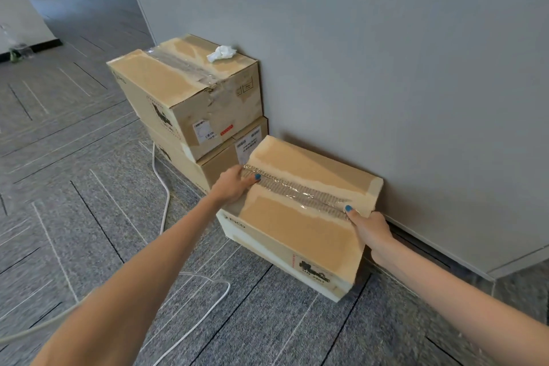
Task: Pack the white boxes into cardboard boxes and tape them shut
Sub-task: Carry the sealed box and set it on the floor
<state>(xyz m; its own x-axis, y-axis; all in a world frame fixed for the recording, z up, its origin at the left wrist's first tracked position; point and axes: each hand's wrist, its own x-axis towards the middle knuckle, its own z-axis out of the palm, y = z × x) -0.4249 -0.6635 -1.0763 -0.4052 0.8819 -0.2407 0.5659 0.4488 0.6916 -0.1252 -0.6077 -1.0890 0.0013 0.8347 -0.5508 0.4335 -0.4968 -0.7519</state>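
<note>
While fingers (pixel 249 181) clasp opposite ends, cardboard box (pixel 297 226) between.

Grey carpet floor (pixel 89 187), two stacked cardboard boxes (pixel 190 104), taped box (pixel 297 235) alongside, white cable (pixel 168 193)

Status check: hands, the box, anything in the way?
Left hand and right hand grip opposite ends of the taped cardboard box. Stacked boxes right beside it. White cable on the carpet nearby.

Carpet (pixel 89 172): open in front and to the left of the low box (pixel 297 232). Wall (pixel 386 68): close along the box's far side, blocking it. Stacked boxes (pixel 190 92): just beside its left end, taller. Cable (pixel 166 193): loose across the carpet, left.
</note>
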